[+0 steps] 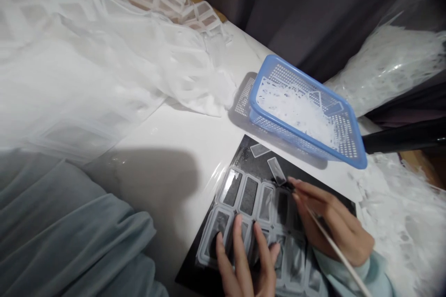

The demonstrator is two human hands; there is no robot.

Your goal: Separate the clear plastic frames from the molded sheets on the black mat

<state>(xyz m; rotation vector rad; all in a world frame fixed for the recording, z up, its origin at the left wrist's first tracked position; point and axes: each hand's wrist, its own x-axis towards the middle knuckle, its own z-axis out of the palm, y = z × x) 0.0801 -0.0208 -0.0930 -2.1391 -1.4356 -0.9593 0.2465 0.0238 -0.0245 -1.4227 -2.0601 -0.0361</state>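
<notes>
A sheet of translucent white plastic with rows of rounded rectangular frames (241, 191) lies on a black board (240, 158). My left hand (247, 260) rests on it, fingers spread across the lower row. In my right hand (329, 222) is a thin pale stick-like tool (336, 247), pinched near its dark tip at the sheet's upper edge. The tip is partly hidden by the fingers, so its exact kind is unclear. Just beyond the tip lies a small loose rectangular piece (277, 171). Another loose piece (259, 150) is near the board's far corner.
A blue mesh basket (306, 146) holding white scraps stands behind the board. Crumpled translucent sheets (121, 55) heap up at the left. A clear bag of scraps (386, 65) leans at the right rear, above loose white scraps (400, 222). A dark curtain (278, 4) hangs behind.
</notes>
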